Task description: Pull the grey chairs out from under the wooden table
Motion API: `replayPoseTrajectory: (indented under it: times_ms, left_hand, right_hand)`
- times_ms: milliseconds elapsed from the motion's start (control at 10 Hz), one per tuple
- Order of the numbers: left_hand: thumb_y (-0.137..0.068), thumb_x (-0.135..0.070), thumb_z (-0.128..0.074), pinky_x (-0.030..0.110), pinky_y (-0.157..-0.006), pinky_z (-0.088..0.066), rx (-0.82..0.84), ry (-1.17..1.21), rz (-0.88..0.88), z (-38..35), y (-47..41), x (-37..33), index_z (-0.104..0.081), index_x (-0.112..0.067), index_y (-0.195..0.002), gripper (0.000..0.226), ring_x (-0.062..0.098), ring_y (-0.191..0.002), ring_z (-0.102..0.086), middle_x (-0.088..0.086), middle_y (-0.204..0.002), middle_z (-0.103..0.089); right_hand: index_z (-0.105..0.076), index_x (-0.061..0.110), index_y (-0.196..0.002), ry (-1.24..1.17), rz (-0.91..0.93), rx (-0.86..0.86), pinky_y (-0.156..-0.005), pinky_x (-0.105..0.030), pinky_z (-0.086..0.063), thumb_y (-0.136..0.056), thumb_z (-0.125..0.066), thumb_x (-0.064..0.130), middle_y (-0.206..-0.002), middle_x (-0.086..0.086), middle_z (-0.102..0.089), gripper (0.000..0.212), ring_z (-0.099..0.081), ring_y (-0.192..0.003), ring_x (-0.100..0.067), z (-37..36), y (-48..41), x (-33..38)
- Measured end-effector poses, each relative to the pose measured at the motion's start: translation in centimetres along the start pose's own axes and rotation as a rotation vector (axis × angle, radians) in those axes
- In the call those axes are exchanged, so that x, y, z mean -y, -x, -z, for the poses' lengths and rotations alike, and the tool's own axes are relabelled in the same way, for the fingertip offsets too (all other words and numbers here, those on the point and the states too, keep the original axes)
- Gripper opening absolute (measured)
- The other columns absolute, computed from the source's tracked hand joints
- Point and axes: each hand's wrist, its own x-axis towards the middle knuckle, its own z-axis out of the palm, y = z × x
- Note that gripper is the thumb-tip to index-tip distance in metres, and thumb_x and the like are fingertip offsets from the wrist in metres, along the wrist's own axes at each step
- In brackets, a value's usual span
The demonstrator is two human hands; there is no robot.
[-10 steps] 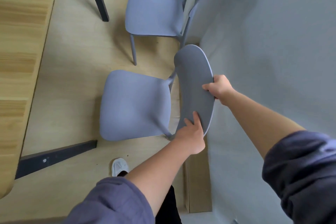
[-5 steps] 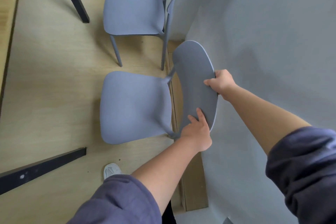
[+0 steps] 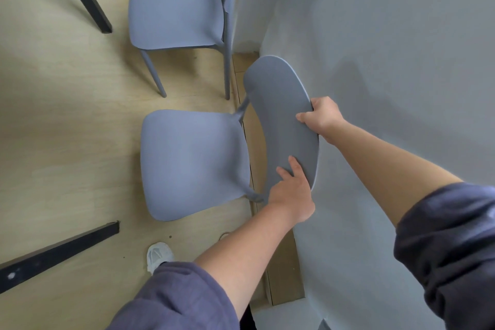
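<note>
Two bare hands, left hand (image 3: 290, 194) and right hand (image 3: 321, 117), closed around near grey moulded plastic chair (image 3: 192, 163)'s curved backrest, probably steering it; thumbs hidden.

— Where's your left hand?

— My left hand (image 3: 290, 195) reaches toward one o'clock, forearm bare, sleeve pushed up near the elbow. The thumb and a finger lie spread flat on a curved grey surface; the rest of that grip is hidden.

— And the right?

— My right hand (image 3: 320, 116) comes in from four o'clock, arm nearly straight, fingers curled over the same surface's edge, thumb in front.
</note>
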Motion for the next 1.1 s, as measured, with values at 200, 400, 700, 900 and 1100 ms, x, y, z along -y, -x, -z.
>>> replayPoseTrajectory:
  times_ms: [200,400,700,900,1100]
  left_hand:
    - [-0.095,-0.015,-0.046,0.041,-0.093,-0.044,0.004,-0.015,0.004,-0.3,0.1,-0.3,0.020,-0.003,-0.151,0.087,0.045,-0.123,-0.049,0.032,-0.157,0.002]
    - [-0.096,-0.020,-0.044,0.041,-0.093,-0.044,0.002,0.000,0.031,-0.3,-0.1,-0.2,0.024,-0.007,-0.150,0.088,0.044,-0.120,-0.052,0.028,-0.159,0.006]
    - [-0.090,-0.043,-0.051,0.040,-0.102,-0.044,0.061,0.028,-0.043,0.3,0.8,2.2,0.020,-0.019,-0.152,0.097,0.034,-0.132,-0.046,0.009,-0.164,0.002]
    - [-0.086,-0.048,-0.062,0.039,-0.109,-0.035,0.012,0.111,-0.066,1.5,4.6,6.7,0.008,-0.023,-0.155,0.102,0.020,-0.144,-0.031,-0.002,-0.164,-0.010]
    - [-0.089,-0.047,-0.060,0.038,-0.116,-0.028,-0.189,0.071,-0.018,5.1,11.2,14.3,0.002,-0.022,-0.156,0.094,0.017,-0.148,-0.021,-0.002,-0.164,-0.009]
  right_hand:
    - [-0.071,0.004,-0.108,0.028,0.005,0.005,-0.090,-0.040,-0.056,-0.083,-0.063,0.013,-0.107,-0.016,-0.072,0.028,-0.068,-0.099,-0.032,0.2,0.3,-0.3]
    - [-0.069,0.003,-0.110,0.065,0.021,-0.004,-0.087,-0.036,-0.055,-0.086,-0.063,0.017,-0.109,-0.016,-0.071,0.028,-0.067,-0.101,-0.032,-0.1,0.7,0.0]
    - [-0.041,0.019,-0.142,0.059,0.110,-0.073,-0.075,-0.027,-0.045,-0.086,-0.049,0.002,-0.117,-0.014,-0.063,0.060,-0.061,-0.099,-0.031,-0.5,4.3,0.0]
    - [-0.005,0.035,-0.155,0.451,0.294,-0.016,-0.105,-0.042,-0.040,-0.087,-0.053,0.005,-0.164,-0.012,0.000,0.089,-0.025,-0.145,-0.038,-2.2,8.8,-0.4]
    - [-0.005,0.032,-0.155,0.562,0.458,-0.006,-0.120,-0.050,-0.015,-0.086,-0.050,0.004,-0.165,-0.007,0.002,0.087,-0.002,-0.152,-0.033,-5.7,15.4,1.4]
